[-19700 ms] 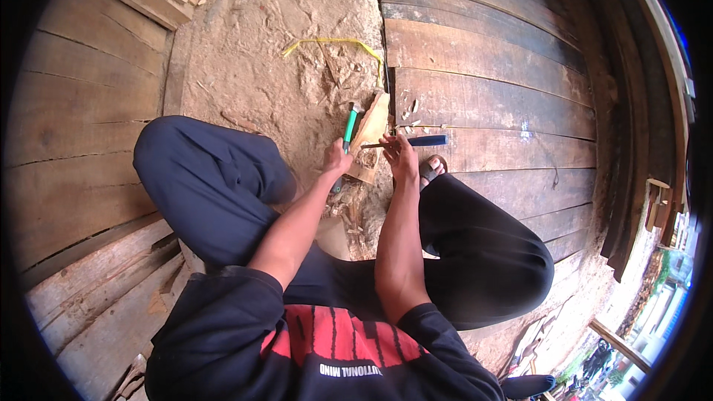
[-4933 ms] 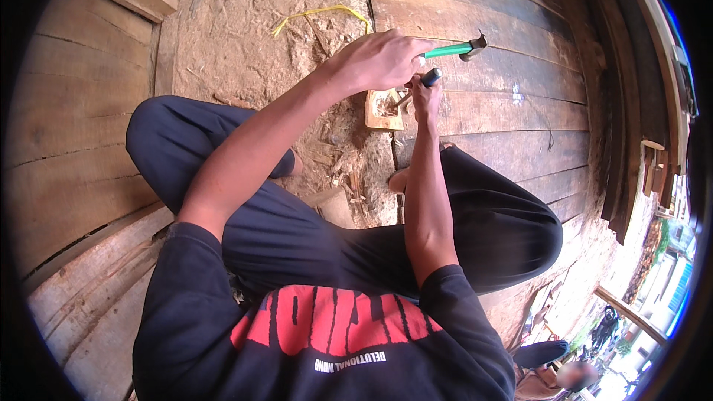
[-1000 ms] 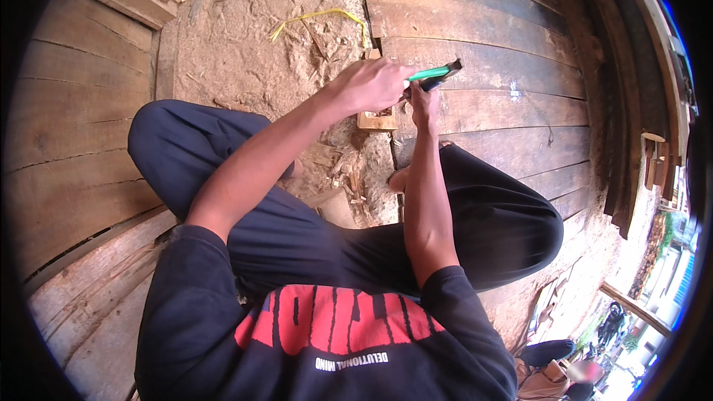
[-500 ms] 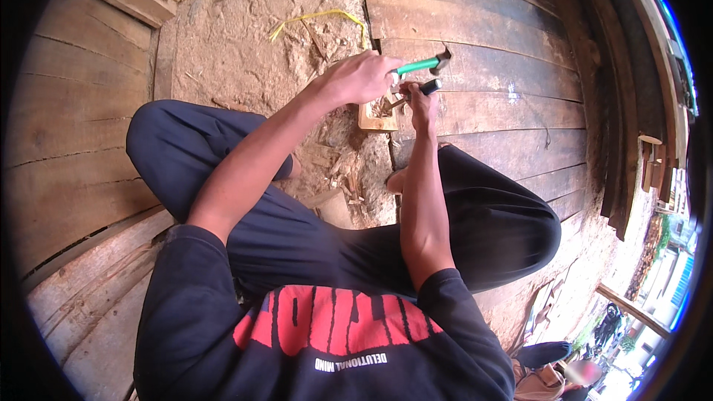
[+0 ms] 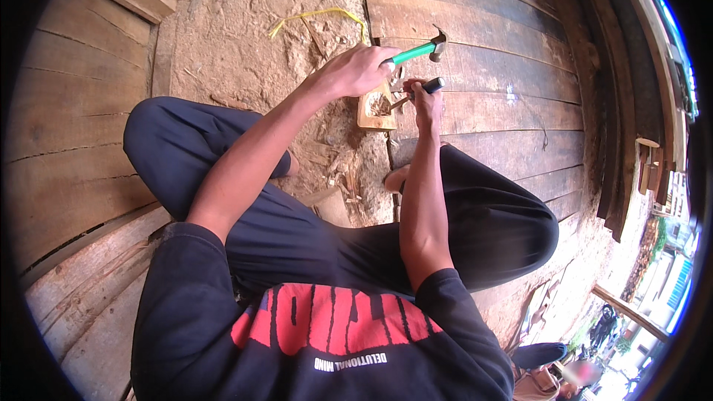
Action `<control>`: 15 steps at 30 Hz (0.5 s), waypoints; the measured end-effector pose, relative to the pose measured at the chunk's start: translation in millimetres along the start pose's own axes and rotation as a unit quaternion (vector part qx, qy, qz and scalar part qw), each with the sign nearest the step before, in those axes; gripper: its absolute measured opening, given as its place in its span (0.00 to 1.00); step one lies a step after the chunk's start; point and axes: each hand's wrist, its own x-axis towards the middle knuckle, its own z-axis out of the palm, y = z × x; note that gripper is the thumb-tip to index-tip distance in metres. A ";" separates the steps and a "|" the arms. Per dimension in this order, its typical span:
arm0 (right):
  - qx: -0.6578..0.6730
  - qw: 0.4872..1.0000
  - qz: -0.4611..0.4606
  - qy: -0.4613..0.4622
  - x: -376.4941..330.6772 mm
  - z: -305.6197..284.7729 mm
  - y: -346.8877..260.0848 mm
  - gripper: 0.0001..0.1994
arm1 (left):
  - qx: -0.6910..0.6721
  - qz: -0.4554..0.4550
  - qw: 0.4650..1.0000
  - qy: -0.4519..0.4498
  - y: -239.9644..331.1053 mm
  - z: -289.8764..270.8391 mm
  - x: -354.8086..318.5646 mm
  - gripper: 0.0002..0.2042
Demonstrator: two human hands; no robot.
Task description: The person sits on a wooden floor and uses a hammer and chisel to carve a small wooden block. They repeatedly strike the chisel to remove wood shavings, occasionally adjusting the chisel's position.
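Observation:
My left hand (image 5: 362, 70) is closed round the handle of a claw hammer (image 5: 416, 52) with a green grip and a metal head. The hammer's head stands out to the right, beyond and a little above the chisel. In my right hand (image 5: 427, 108) is a chisel (image 5: 432, 86) with a dark handle, held at a slant. Its blade runs down to the left into the hollow of a pale wooden block (image 5: 376, 122). Wood chips lie inside that hollow. My left hand covers the far part of the block.
Wooden planks (image 5: 475, 67) extend on the right, beside bare earth (image 5: 245, 37) strewn with shavings. A yellow strap (image 5: 319, 13) lies beyond the block. Boards (image 5: 82, 104) stand at the left. Another person (image 5: 542, 375) sits at the lower right.
The hammer head has risen slightly away from the chisel handle, leaving a wider gap. My right hand and the chisel have barely moved.

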 end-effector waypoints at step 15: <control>-0.012 0.999 -0.018 0.024 -0.3 4.9 3.7 0.10 | 0.031 0.053 0.998 -0.007 20.6 4.4 -3.2 0.21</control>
